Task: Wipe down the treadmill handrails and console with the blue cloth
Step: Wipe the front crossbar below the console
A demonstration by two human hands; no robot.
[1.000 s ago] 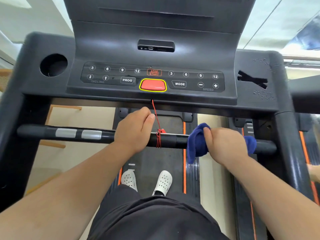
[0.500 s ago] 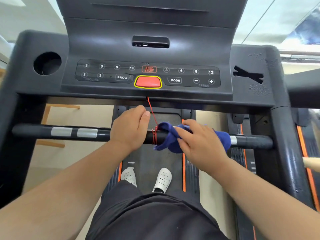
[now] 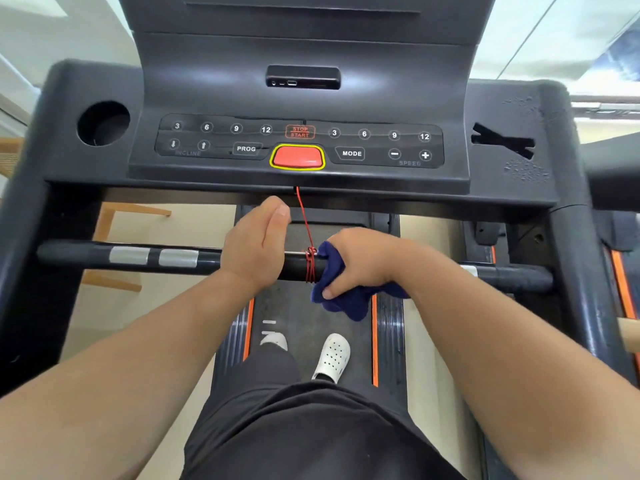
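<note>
Left hand [image 3: 256, 244] lies across the black handrail [image 3: 86, 252], heel on the bar, fingers together and stretched forward past it, not wrapped round. Just to its right a red safety cord [image 3: 310, 265] is coiled round the rail and runs up to the console [image 3: 450, 109] ahead of both hands. The blue cloth [image 3: 337, 296] touches that coil. It is folded over the bar, and the right hand [image 3: 367, 261] clamps it there, thumb pinching it from below while a loose fold hangs under the fist.

The main risk is probably the cord. A stroke further left could drag the cloth into the coil, bunch the loops or tug the line at the console. The left hand also sits in that path, so the stretch of rail under it may go unwiped. The hanging fold could snag on the cord too.
</note>
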